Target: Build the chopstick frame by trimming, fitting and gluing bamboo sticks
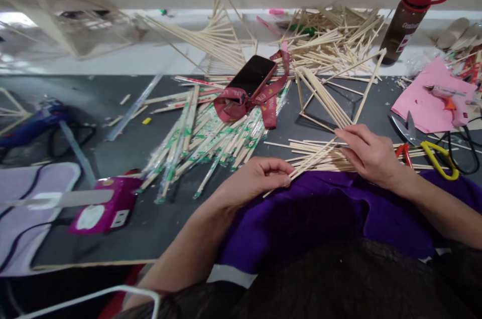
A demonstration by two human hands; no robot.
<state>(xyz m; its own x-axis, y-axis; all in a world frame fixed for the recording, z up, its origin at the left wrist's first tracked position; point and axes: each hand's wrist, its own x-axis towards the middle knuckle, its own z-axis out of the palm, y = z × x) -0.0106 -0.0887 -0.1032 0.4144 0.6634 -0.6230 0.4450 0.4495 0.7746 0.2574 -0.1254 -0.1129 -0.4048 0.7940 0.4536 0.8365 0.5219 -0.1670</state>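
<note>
My left hand (pixel 269 176) is closed, thumb and fingers pinching a few thin wooden sticks (pixel 311 161) that slant up to the right. The upper ends of those sticks reach the fingertips of my right hand (pixel 367 153), which is also closed on sticks. Just behind my right hand stands a frame of glued sticks (pixel 326 96), with a row of slanting sticks running down to my fingers. Whether the right fingers also grip this frame is partly hidden. Under both hands a pile of loose sticks (pixel 316 147) lies at the edge of the purple cloth (pixel 301 218).
Plastic-wrapped chopsticks (pixel 211 133) lie left of centre, below a phone (pixel 252 75) with a red strap. A finished-looking twisted stick frame (pixel 222 33) and a heap of sticks (pixel 339 33) stand behind. Scissors (pixel 433 156), a bottle (pixel 406 23) and a blue glue gun (pixel 33 121) flank the workspace.
</note>
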